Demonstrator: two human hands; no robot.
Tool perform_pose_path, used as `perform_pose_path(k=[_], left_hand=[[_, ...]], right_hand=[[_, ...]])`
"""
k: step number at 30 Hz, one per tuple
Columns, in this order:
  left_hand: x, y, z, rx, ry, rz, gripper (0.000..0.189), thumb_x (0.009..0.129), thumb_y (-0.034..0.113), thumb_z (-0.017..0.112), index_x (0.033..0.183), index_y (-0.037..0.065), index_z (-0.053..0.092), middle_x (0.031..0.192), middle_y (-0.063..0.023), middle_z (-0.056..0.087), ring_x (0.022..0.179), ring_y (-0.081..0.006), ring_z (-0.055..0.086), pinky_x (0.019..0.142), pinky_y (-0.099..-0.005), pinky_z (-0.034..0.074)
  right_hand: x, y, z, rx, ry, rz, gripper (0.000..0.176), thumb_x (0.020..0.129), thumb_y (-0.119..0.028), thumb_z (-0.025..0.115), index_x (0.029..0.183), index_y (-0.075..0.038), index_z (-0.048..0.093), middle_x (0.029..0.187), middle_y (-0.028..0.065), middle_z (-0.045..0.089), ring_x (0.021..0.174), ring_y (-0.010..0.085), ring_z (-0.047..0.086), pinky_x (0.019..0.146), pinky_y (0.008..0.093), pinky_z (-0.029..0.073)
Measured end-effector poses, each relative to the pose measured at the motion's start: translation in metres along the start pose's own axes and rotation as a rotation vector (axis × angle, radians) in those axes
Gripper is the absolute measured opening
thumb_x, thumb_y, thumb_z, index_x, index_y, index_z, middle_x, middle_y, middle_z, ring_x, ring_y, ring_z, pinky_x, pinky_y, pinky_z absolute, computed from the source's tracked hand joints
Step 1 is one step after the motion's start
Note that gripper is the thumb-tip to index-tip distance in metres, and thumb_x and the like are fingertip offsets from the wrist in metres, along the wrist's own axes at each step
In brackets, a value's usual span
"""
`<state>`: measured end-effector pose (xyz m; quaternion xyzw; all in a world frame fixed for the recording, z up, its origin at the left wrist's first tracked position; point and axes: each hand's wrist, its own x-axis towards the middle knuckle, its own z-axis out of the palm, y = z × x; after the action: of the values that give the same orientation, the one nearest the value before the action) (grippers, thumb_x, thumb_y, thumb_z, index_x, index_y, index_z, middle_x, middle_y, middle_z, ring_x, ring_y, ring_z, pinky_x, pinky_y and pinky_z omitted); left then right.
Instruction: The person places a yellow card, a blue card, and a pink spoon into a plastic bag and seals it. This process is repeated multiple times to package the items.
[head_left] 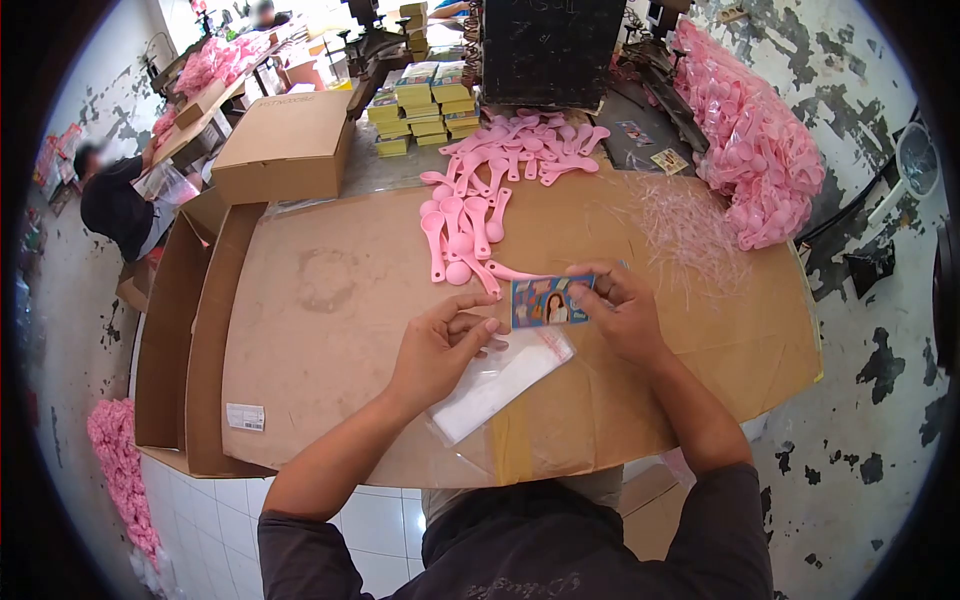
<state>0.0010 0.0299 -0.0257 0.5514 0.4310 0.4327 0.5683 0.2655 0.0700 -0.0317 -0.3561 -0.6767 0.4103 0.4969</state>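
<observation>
My right hand (622,312) pinches a small printed card (552,302) by its right end; the card is blue and shows a person's picture. My left hand (442,345) is just left of the card, fingers bent and apart, with nothing visible in it. Below the card, a stack of clear plastic bags (505,385) lies on the cardboard, partly behind my left fingers. One pink spoon (515,272) runs behind the card's top edge; whether my right hand touches it is hidden. Beyond my hands lies a loose pile of pink measuring spoons (480,215).
Stacked cards (425,100) and a closed cardboard box (285,140) stand at the back left. Clear plastic strips (690,235) and a big heap of bagged pink spoons (750,140) lie at right. Another person (120,205) is at far left.
</observation>
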Motion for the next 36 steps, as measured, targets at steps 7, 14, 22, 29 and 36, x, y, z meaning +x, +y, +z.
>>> perform_pose_path(k=[7, 14, 22, 29, 36], left_hand=[[-0.006, -0.001, 0.004, 0.361, -0.137, 0.250, 0.043, 0.099, 0.010, 0.066, 0.141, 0.005, 0.055, 0.100, -0.0141, 0.078, 0.090, -0.0161, 0.075, 0.079, -0.0303, 0.059], [-0.010, 0.009, 0.004, 0.115, -0.259, 0.051, 0.052, 0.100, 0.002, 0.063, 0.149, 0.002, 0.043, 0.105, -0.0107, 0.075, 0.098, -0.0123, 0.070, 0.085, -0.0279, 0.057], [-0.008, 0.009, -0.003, -0.019, -0.172, -0.007, 0.051, 0.102, 0.002, 0.061, 0.148, 0.000, 0.041, 0.104, -0.0093, 0.072, 0.093, -0.0096, 0.068, 0.080, -0.0252, 0.055], [-0.005, 0.003, -0.003, -0.120, -0.097, 0.044, 0.047, 0.100, 0.003, 0.064, 0.143, 0.000, 0.046, 0.103, -0.0087, 0.072, 0.092, -0.0096, 0.068, 0.080, -0.0248, 0.055], [-0.007, 0.005, -0.001, -0.110, -0.140, 0.035, 0.045, 0.099, 0.002, 0.065, 0.142, -0.001, 0.049, 0.101, -0.0084, 0.073, 0.094, -0.0086, 0.068, 0.079, -0.0231, 0.055]], right_hand=[[-0.004, -0.023, 0.013, -0.199, -0.185, -0.042, 0.032, 0.092, -0.009, 0.076, 0.122, -0.005, 0.069, 0.089, 0.0038, 0.069, 0.070, 0.0075, 0.058, 0.060, 0.0257, 0.048], [-0.009, -0.013, 0.018, -0.237, -0.153, -0.063, 0.023, 0.093, -0.019, 0.076, 0.109, -0.003, 0.072, 0.088, 0.0062, 0.069, 0.073, 0.0117, 0.063, 0.067, 0.0277, 0.051], [0.044, 0.001, 0.018, -0.605, -0.301, -0.187, 0.025, 0.097, -0.021, 0.064, 0.115, -0.004, 0.070, 0.106, 0.0133, 0.067, 0.105, 0.0248, 0.063, 0.089, 0.0392, 0.050], [0.061, -0.007, 0.022, -0.565, -0.293, -0.171, 0.036, 0.089, -0.002, 0.068, 0.125, -0.002, 0.066, 0.107, 0.0133, 0.068, 0.093, 0.0224, 0.068, 0.080, 0.0375, 0.053], [0.042, -0.050, 0.024, 0.241, -0.118, 0.148, 0.066, 0.092, 0.001, 0.070, 0.150, -0.002, 0.040, 0.111, 0.0080, 0.061, 0.093, 0.0104, 0.066, 0.076, 0.0241, 0.053]])
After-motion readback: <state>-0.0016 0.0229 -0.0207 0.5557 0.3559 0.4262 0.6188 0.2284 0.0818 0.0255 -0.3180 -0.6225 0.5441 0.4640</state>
